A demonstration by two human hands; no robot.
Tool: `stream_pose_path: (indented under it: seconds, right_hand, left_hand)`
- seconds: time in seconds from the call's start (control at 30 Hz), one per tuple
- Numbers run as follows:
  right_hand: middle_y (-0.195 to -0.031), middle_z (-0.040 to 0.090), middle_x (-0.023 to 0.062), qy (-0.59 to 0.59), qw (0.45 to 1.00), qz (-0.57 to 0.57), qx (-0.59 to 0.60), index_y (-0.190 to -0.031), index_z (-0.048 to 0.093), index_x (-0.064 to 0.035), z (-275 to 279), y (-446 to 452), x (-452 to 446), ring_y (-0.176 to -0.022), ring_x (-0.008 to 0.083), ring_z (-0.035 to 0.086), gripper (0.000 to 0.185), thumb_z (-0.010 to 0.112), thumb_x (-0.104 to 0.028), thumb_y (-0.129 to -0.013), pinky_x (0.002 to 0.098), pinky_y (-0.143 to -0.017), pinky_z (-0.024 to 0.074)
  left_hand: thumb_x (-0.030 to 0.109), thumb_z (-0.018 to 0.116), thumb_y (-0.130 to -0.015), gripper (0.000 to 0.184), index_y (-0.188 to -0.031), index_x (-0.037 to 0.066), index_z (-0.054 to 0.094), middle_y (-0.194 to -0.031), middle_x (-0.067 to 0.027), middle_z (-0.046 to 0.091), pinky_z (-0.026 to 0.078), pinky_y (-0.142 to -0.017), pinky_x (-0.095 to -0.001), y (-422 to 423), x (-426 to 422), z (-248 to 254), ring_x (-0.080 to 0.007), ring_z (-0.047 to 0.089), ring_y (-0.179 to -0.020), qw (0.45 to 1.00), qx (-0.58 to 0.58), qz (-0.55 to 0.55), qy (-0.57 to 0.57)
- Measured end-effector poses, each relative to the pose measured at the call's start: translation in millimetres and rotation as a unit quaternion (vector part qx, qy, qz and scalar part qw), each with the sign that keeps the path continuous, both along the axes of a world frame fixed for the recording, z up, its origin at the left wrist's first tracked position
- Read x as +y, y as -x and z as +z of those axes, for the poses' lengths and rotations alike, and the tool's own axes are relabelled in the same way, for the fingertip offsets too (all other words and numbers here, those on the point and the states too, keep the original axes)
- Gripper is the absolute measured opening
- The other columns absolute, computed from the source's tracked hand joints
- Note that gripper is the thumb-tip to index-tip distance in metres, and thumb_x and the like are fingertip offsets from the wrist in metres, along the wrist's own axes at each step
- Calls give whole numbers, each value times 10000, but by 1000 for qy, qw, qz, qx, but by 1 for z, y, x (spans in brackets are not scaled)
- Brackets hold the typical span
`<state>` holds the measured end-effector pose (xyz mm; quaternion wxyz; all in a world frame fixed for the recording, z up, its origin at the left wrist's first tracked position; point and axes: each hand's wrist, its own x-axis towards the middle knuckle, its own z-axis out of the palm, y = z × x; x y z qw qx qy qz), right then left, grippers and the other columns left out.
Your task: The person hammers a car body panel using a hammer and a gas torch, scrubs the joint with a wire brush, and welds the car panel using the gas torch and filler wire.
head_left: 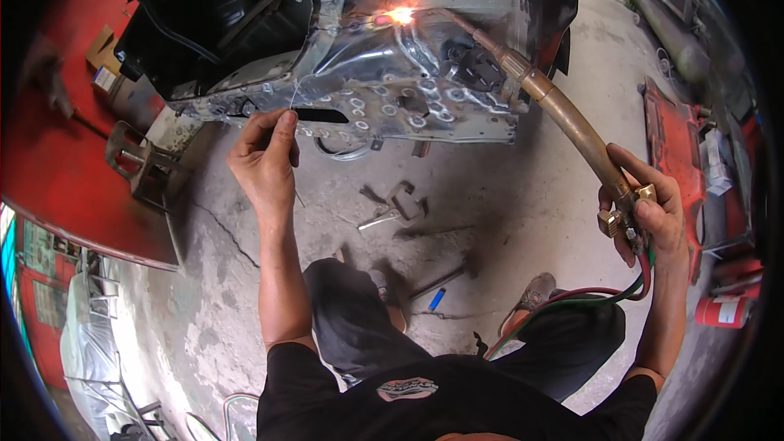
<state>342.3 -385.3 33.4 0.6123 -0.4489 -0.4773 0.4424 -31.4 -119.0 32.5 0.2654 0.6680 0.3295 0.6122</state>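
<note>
My right hand [653, 204] grips the valve end of a brass gas welding torch [572, 114], its long neck slanting up and left. At the torch tip a bright orange-white glow [400, 15] lies on the seam of a bare-metal car body panel [384, 82]. Between thumb and fingers, my left hand [268, 147] pinches a thin wire rod [296, 98], which rises toward the panel just left of the glow. Whether the rod's far end touches the metal is too fine to make out. Red and green hoses [604, 294] run from the torch past my right leg.
On the concrete floor lie a locking clamp [404, 204], a hammer [438, 278] and a blue lighter [438, 300]. A red panel [90, 155] and a metal stand [139, 163] are at left. Gas cylinders [678, 33] and a red body part [674, 155] line the right.
</note>
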Motion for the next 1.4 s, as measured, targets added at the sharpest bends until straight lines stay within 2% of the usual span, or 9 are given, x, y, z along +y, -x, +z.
stream_pose_path:
  seconds: [0.5, 0.63, 0.83, 0.93, 1.4]
  right_hand:
    - [-824, 642, 212, -8, 1000, 12, -2, -1480, 411, 87, -2, -2, 0, -471, 172, 595, 741, 681, -282, -897, 259, -323, 476]
    - [-827, 642, 210, -9, 1000, 3, 0, -1479, 413, 87, -3, 0, 1, -491, 179, 605, 742, 682, -284, -895, 260, -323, 479]
    - [-843, 641, 207, 2, 1000, 12, -5, -1476, 414, 91, 1, -1, 0, -552, 194, 635, 745, 682, -285, -892, 264, -327, 494]
    - [-849, 640, 206, -1, 1000, 12, 0, -1475, 414, 92, 0, 0, 1, -562, 196, 639, 747, 684, -284, -889, 266, -328, 498]
    - [-853, 641, 212, -3, 1000, 11, 4, -1471, 415, 99, -1, 0, 1, -594, 209, 650, 748, 692, -278, -888, 269, -327, 501]
  left_hand:
    - [53, 732, -929, 132, -964, -74, 722, -749, -15, 587, 339, -442, -207, -1, 2, -2, -46, 492, -512, 1000, -6, -9, 0]
    - [116, 735, -942, 192, -987, -70, 727, -770, -28, 607, 353, -490, -213, 1, 1, -2, -64, 509, -557, 1000, 3, -12, 13]
    - [119, 737, -942, 193, -987, -68, 728, -763, -25, 604, 352, -488, -214, 2, 2, -2, -65, 510, -558, 1000, 6, -8, 15]
    - [53, 730, -930, 129, -950, -75, 723, -768, -18, 598, 342, -445, -207, -1, 2, -1, -49, 495, -515, 1000, -5, -8, 6]
    - [51, 733, -927, 136, -960, -80, 723, -780, -30, 614, 355, -444, -209, -1, 4, -4, -51, 511, -523, 1000, -13, -10, 11]
